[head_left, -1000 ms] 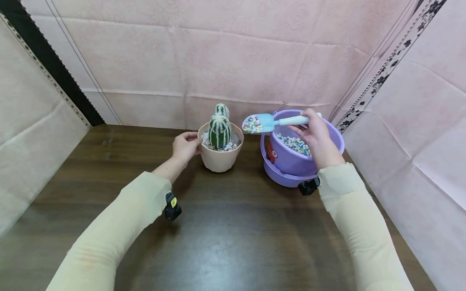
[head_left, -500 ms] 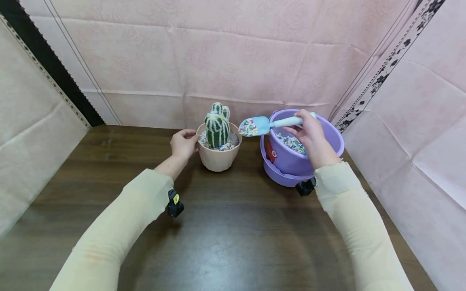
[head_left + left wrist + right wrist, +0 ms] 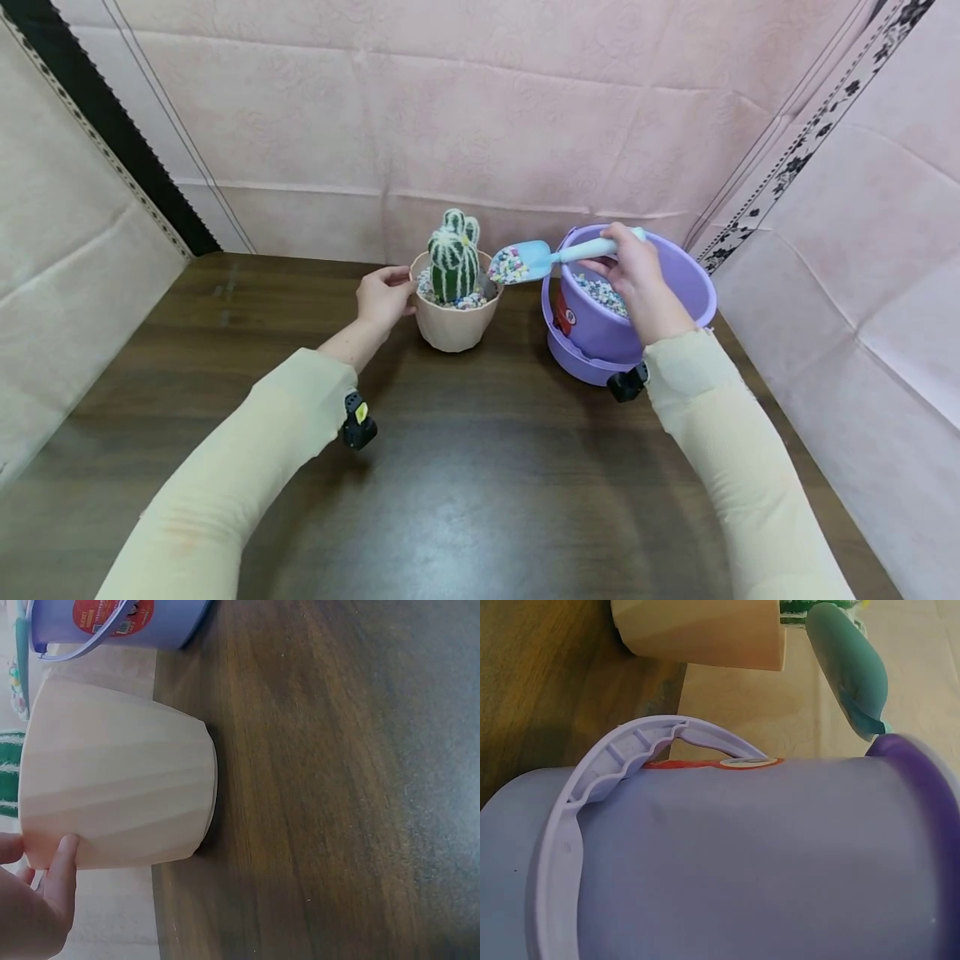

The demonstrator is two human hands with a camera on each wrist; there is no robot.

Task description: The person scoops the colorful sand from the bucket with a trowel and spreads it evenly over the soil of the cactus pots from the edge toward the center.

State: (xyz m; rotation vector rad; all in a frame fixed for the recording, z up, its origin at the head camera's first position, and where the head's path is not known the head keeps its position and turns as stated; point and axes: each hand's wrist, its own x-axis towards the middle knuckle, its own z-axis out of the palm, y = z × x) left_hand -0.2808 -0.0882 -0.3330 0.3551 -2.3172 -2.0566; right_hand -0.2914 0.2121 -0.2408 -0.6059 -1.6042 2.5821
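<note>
A striped cactus [image 3: 453, 271] stands in a cream flowerpot [image 3: 454, 329] among small coloured pebbles. My left hand [image 3: 382, 300] pinches the pot's left rim; in the left wrist view its fingers [image 3: 64, 870] lie against the outer wall. My right hand [image 3: 633, 267] grips the handle of a light blue hand trowel [image 3: 534, 257], whose scoop holds pastel pebbles. The scoop sits at the pot's right rim, and the handle passes over a purple bucket [image 3: 600, 329] partly filled with pebbles. The right wrist view shows the trowel's underside [image 3: 847, 667] but hides my right hand.
The bucket stands in a wider purple basin [image 3: 573, 362] to the right of the pot. Its handle [image 3: 622, 750] hangs at its side. Dark wooden tabletop [image 3: 450, 467] stretches in front, and pale patterned cloth [image 3: 487, 117] walls the back and sides.
The trowel has moved a little left to the pot's rim, its scoop end dipping slightly. The cactus has shifted its lean and shows more of its upper lobes. My left hand stays on the rim.
</note>
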